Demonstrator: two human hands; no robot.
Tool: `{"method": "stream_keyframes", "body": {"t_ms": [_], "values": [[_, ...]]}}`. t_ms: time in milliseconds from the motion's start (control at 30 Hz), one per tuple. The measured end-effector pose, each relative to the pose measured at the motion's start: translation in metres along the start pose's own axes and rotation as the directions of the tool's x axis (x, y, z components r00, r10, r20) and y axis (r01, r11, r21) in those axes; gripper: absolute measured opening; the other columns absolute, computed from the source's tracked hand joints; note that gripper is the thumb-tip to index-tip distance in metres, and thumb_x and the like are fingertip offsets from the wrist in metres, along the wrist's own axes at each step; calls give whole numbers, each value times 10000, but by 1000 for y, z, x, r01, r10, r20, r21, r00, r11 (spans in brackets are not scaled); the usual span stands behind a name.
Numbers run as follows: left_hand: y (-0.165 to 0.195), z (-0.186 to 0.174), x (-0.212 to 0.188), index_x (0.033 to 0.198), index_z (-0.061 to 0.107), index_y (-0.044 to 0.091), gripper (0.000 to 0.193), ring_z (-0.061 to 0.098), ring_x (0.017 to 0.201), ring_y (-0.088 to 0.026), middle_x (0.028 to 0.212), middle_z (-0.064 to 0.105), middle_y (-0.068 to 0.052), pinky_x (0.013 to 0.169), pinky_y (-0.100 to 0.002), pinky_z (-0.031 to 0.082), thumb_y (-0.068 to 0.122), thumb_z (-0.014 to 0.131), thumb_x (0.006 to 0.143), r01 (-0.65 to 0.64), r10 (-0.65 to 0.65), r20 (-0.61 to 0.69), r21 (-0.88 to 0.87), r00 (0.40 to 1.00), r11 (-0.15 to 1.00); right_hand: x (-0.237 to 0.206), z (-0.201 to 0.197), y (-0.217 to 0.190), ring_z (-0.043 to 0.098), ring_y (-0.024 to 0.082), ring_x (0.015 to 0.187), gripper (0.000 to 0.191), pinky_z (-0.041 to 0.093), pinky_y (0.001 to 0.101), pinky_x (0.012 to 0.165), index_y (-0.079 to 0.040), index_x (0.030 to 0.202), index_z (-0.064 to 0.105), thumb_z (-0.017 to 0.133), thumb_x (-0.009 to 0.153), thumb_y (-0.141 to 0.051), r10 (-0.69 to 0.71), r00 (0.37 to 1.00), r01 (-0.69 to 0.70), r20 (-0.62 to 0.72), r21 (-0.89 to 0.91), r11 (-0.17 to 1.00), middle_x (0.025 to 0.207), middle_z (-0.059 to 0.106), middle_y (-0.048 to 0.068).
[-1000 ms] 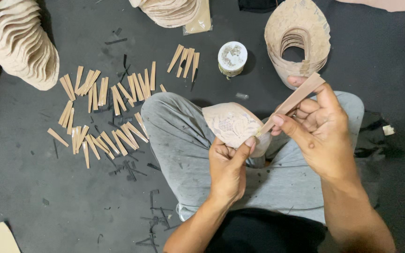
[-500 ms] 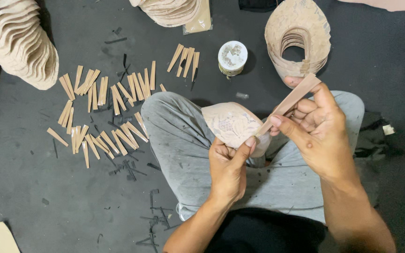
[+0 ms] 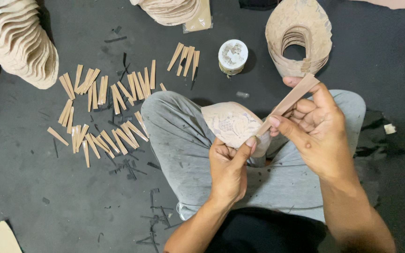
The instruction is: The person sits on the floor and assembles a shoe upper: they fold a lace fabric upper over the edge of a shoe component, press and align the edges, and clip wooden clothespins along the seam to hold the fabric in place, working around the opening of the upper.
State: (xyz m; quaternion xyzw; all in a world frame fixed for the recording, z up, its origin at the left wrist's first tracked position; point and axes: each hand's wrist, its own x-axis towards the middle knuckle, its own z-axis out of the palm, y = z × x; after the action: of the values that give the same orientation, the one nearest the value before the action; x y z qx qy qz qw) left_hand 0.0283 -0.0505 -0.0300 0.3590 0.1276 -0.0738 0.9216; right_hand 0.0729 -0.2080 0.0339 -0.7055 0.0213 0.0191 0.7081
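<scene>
Fingers (image 3: 277, 122) of both hands pinch wooden stick (image 3: 288, 101) against paper fan leaf (image 3: 230, 122).

A floor-level craft workshop: stacked tan cutouts (image 3: 22, 44), scattered wooden sticks (image 3: 104, 112) and a glue tin (image 3: 233, 55) cover the dark floor (image 3: 33, 197).

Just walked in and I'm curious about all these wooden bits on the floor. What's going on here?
A person sits cross-legged on a dark floor. The left hand pinches the edge of a curved, pale patterned piece resting over the knee, and the right hand holds a flat wooden strip against that edge. Many similar wooden strips lie scattered on the floor to the person's left, a small round white tub stands ahead, and stacks of curved pieces sit around.
</scene>
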Motion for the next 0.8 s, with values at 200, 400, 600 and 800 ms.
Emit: {"method": "stream_keyframes", "body": {"t_ms": [200, 400, 600, 800], "values": [[0, 1, -1, 1219, 620, -16, 281, 688, 989, -107, 1113, 732, -73, 900, -268, 540, -31, 707, 952, -4, 4, -10, -6, 1000, 1000, 0, 2, 0, 693, 129, 855, 620, 582, 254, 766, 27, 1470, 422, 684, 913, 98, 25, 1000, -25, -9, 11, 1000, 961, 708, 148], [1, 3, -1, 1207, 625, -15, 281, 690, 975, -112, 1100, 734, -74, 896, -271, 544, -42, 719, 944, -15, 15, -24, -9, 1000, 1000, 0, 3, 0, 699, 132, 867, 638, 587, 257, 774, 26, 1482, 415, 685, 909, 99, 25, 1000, -25, -14, -5, 1000, 971, 711, 145], [1, 9, 1, 1172, 625, -20, 318, 707, 939, -129, 1070, 736, -89, 851, -283, 568, -90, 749, 888, -23, 28, -91, 51, 995, 998, -2, 3, 3, 686, 128, 871, 641, 572, 255, 795, 33, 1488, 412, 690, 915, 103, 1, 1000, -1, 2, 6, 1000, 978, 706, 141], [0, 12, 2, 1179, 626, -24, 320, 718, 956, -135, 1083, 740, -98, 867, -281, 578, -82, 741, 886, -46, 53, -119, 61, 991, 997, -2, 4, 3, 691, 124, 883, 647, 579, 255, 798, 27, 1489, 406, 687, 911, 100, 10, 1000, -10, 8, 21, 1000, 981, 707, 137]]}}
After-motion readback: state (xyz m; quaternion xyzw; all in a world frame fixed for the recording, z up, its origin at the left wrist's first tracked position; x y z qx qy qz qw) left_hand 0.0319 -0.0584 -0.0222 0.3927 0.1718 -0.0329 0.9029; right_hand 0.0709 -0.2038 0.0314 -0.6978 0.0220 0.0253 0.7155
